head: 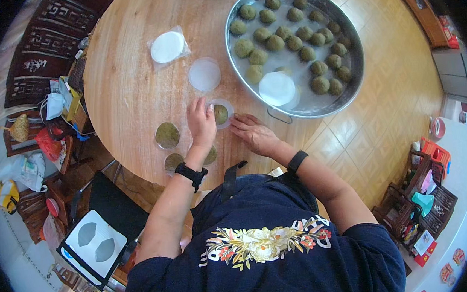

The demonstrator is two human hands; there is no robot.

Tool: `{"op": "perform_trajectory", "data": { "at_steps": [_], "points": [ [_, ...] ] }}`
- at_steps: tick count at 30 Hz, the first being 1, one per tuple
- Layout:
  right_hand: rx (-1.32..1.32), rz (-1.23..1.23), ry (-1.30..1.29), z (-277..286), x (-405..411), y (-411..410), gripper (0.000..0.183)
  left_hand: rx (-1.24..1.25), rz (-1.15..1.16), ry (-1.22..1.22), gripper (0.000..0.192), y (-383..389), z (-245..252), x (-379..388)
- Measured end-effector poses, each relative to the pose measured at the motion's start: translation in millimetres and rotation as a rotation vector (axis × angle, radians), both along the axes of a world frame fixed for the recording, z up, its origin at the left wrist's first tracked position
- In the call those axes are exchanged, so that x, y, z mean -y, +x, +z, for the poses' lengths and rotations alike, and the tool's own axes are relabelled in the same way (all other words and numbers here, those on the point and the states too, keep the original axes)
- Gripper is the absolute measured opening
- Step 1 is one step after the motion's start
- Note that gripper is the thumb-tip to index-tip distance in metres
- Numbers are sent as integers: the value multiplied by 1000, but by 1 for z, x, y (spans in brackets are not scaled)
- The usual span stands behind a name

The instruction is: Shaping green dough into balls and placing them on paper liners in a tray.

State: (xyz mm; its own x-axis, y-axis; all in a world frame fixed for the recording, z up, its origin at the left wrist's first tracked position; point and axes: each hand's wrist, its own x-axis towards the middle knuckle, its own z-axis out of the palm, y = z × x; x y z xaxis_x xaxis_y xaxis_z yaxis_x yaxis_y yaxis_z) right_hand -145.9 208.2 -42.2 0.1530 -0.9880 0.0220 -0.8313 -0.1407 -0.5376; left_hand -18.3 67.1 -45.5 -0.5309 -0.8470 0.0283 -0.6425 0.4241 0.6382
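Note:
A green dough ball (220, 114) sits on a round translucent sheet (227, 104) on the wooden table. My left hand (201, 121) is at the sheet's left side, its thumb close beside the ball. At the lower right edge of the same sheet, the fingertips of my right hand (257, 135) touch down. Whether either hand pinches the sheet is unclear. Flattened green dough discs (167, 135) lie to the left and near the table's front edge, one partly hidden by my left forearm. Beyond my left hand lies another round translucent sheet (204, 74).
A large round metal pan (356, 60) holds several green dough balls (275, 43) and white round sheets (277, 88); its wire handle (280, 117) hangs towards me. White discs in a clear bag (167, 47) lie at the far left. A black chair (112, 205) stands left of the table (125, 72).

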Motion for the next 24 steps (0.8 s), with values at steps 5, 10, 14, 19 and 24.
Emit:
{"op": "perform_trajectory", "data": {
  "at_steps": [5, 10, 14, 19, 24],
  "points": [
    [10, 5, -11, 2, 0, -1, 44, 186, -420, -286, 54, -13, 14, -12],
    [8, 3, 22, -1, -1, 1, 41, 204, -505, -202, 61, -11, -10, -8],
    [31, -2, 25, -3, -3, 3, 41, 222, -527, -247, 63, -14, -15, -8],
    [24, 5, 34, 2, -1, -1, 41, 319, -514, -236, 64, -21, -9, -5],
    [17, 0, 26, -2, -3, 2, 40, 203, -492, -62, 65, -13, -13, -3]
  ]
}}
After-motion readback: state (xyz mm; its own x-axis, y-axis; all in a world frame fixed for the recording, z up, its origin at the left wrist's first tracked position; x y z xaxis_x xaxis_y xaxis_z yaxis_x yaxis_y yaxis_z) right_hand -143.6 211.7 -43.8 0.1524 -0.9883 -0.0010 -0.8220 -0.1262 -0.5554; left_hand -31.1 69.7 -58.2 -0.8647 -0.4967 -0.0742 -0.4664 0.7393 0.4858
